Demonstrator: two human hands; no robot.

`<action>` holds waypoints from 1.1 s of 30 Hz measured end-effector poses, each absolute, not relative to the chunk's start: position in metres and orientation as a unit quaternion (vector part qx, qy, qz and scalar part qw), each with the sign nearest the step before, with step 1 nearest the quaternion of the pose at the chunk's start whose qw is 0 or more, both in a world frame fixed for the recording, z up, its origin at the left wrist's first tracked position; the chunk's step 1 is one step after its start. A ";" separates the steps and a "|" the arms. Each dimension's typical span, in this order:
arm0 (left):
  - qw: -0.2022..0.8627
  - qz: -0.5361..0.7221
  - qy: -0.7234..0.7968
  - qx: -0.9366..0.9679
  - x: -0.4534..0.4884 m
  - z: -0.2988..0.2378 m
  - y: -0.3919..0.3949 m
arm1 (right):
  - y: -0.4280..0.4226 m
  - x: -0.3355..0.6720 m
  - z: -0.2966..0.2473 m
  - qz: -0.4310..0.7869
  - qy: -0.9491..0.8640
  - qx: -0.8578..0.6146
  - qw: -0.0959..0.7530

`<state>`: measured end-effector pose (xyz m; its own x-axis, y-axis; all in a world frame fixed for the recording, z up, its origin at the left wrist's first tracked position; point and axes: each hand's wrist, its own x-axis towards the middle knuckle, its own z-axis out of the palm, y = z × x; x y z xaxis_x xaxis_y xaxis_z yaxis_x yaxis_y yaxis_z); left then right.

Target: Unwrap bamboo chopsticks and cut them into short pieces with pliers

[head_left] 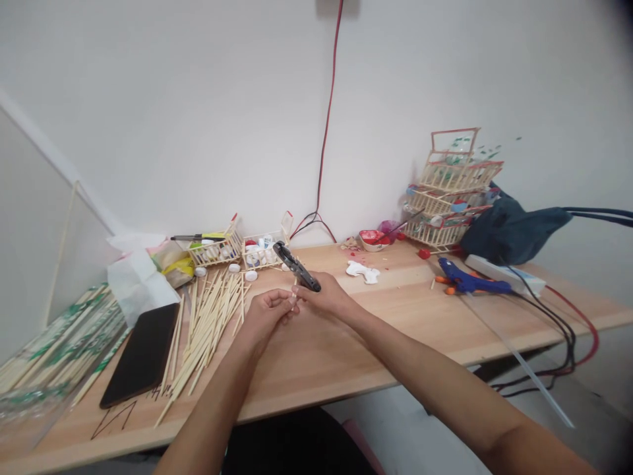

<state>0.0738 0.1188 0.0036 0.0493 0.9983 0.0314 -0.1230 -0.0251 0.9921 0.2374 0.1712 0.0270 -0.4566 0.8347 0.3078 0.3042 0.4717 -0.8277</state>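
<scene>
Both hands meet over the middle of the wooden table [376, 330]. My right hand [326, 297] is closed around the handles of black pliers [295, 266], whose jaws point up and to the left. My left hand [264, 313] is curled, its fingertips pinching a small piece of wooden stick right at the right hand; the piece is too small to see well. A spread of loose wooden sticks [208, 323] lies just left of my left hand.
A black phone [143, 353] and wrapped chopstick packs [59, 356] lie at the left. Small stick baskets [237, 249] stand at the back, stacked ones [450, 191] at back right. A blue glue gun [469, 282], power strip and cables lie at right beside a dark bag [514, 231].
</scene>
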 end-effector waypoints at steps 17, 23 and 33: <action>0.563 0.594 0.393 0.419 0.064 0.033 0.104 | 0.153 0.290 0.073 0.537 -0.737 -0.392 0.118; 0.559 0.598 0.392 0.420 0.063 0.032 0.105 | 0.155 0.294 0.067 0.550 -0.727 -0.394 0.123; 0.551 0.575 0.414 0.441 0.061 0.028 0.108 | 0.143 0.281 0.076 0.490 -0.774 -0.390 0.091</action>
<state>0.0609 0.1079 0.0285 -0.0045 0.9987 0.0511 -0.2677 -0.0505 0.9622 0.2812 0.1426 0.0755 -0.6793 0.6931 -0.2411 0.5149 0.2161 -0.8295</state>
